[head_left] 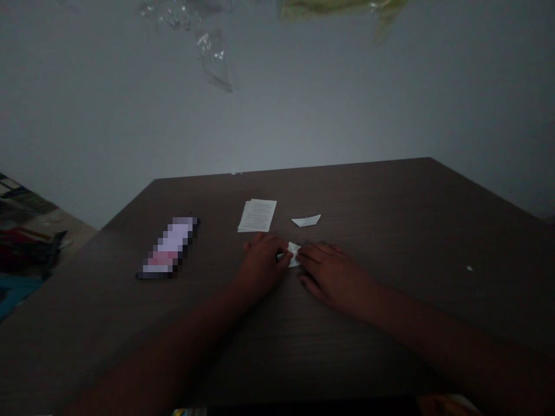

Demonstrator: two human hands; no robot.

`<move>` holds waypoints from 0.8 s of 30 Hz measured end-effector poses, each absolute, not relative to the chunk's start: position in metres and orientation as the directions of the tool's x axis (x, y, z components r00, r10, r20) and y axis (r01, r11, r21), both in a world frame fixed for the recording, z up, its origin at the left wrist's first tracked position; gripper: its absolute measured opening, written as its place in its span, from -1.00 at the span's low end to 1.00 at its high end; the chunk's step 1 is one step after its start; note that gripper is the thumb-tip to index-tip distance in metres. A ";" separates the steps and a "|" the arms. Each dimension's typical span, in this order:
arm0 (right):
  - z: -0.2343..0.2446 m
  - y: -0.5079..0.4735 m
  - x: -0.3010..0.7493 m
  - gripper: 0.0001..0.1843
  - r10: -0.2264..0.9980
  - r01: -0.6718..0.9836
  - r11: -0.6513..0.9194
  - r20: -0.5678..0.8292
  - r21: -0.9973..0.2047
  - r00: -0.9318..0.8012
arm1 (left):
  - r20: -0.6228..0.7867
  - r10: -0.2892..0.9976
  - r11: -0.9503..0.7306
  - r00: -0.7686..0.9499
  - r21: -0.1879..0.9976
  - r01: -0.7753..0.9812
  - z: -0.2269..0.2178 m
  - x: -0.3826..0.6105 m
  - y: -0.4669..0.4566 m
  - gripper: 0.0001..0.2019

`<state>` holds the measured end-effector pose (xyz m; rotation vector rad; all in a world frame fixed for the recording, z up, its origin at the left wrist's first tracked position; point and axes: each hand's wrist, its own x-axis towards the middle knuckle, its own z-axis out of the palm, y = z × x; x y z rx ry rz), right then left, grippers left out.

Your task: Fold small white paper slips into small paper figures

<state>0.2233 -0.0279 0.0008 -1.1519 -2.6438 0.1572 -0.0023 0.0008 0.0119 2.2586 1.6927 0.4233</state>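
A small piece of folded white paper with print on it lies on the table between my two hands. My left hand is closed at its left side, thumb and forefinger curled onto the paper's edge. From the right, my right hand lies nearly flat, fingertips touching the paper and thumb apart below it. Both hands cover parts of the paper, so its full shape is hidden. Just beyond them rests a small folded paper boat.
Behind my left hand sits a stack of printed paper sheets. A phone with a lit, blurred screen lies at the left. A tiny white scrap is at the right of the dark wooden table, which meets a pale wall.
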 end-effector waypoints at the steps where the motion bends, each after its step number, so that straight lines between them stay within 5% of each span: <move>1: 0.001 -0.028 0.223 -0.59 0.736 0.710 0.677 0.179 -0.195 -0.653 | 0.057 0.961 -0.270 0.270 0.395 0.878 0.013 -0.002 0.001 -0.90; 24: 0.004 -0.028 0.223 -0.59 0.736 0.712 0.677 0.180 -0.189 -0.652 | -0.113 0.879 -0.406 0.464 0.336 0.850 0.038 -0.023 0.003 -0.56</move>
